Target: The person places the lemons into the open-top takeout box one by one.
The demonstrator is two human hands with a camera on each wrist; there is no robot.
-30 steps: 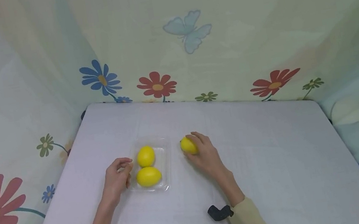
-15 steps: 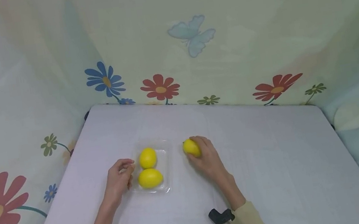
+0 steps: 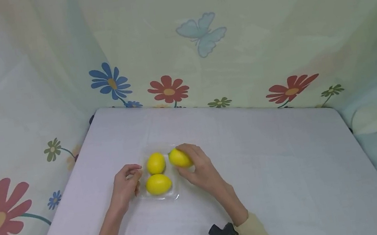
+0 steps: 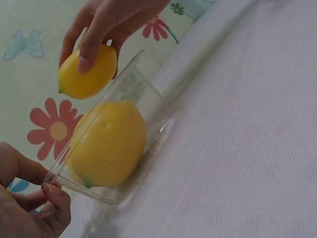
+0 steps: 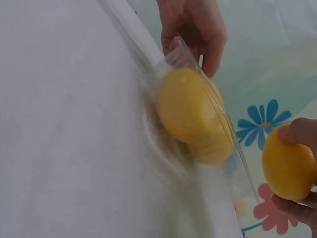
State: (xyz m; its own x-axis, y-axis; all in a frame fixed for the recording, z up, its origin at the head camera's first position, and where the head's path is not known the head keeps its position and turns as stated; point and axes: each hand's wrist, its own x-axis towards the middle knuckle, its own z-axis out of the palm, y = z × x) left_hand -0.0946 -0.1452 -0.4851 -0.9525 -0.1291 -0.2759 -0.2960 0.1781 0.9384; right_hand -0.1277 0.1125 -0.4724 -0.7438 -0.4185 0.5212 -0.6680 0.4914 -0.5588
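A clear plastic tray on the white table holds two lemons, one lying crosswise at the near side and another lemon behind it. My left hand pinches the tray's left rim between thumb and fingers, which the left wrist view shows closely. My right hand grips a third lemon with thumb and fingers around it. In both wrist views this lemon is held above the rim level, over the right part of the tray. Its far side is hidden by my fingers.
A white cloth covers the table. Behind it and along both sides hangs a curtain printed with flowers and a butterfly. A dark wrist device sits at each sleeve.
My right hand has carried its lemon leftward, from beside the tray to over the tray's right side. My left hand stays at the rim. The head view has shifted slightly.
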